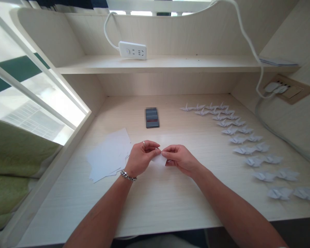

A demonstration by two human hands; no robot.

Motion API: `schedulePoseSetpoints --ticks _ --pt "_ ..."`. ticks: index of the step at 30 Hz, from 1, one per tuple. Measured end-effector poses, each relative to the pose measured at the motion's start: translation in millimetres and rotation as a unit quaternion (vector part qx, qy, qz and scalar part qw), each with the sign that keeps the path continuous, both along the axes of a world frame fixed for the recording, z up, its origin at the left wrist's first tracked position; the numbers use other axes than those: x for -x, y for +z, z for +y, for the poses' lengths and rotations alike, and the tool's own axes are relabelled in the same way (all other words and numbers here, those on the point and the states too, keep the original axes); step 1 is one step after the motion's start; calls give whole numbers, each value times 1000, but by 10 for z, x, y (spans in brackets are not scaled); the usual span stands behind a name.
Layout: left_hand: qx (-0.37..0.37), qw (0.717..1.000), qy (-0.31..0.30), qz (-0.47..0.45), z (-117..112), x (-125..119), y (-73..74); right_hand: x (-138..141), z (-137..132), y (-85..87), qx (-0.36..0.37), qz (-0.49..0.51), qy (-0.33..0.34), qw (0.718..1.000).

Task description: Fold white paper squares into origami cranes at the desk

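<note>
Both of my hands meet over the middle of the pale wooden desk (155, 203), pinching one small folded piece of white paper (159, 159) between them. My left hand (141, 156), with a ring and a metal bracelet, grips the paper's left side with closed fingers. My right hand (179, 159) pinches its right edge. A loose stack of white paper sheets (107, 156) lies just left of my left hand. Several folded white paper cranes (244, 144) sit in a curved double row on the right side of the desk.
A dark phone (152, 117) lies flat beyond my hands. A white power strip (132, 50) rests on the shelf above, its cable running to a wall socket (286, 90) on the right. A window frame (36, 86) borders the desk's left side.
</note>
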State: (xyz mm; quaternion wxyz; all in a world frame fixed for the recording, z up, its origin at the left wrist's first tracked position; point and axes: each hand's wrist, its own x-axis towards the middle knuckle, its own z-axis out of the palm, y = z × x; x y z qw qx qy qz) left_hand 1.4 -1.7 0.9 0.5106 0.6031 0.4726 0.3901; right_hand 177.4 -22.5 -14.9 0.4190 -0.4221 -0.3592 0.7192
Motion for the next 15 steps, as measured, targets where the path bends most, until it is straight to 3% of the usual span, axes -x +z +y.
schedulePoseSetpoints --ticks 5,10,15 --pt "-9 1000 11 2 5 -12 -14 2 -4 -15 -13 -2 -31 999" --pt "0 998 62 -34 37 -8 -25 7 -3 -7 -81 -6 -44 996" --pt "11 999 26 -39 37 7 -15 1 16 6 -74 -36 -92 992"
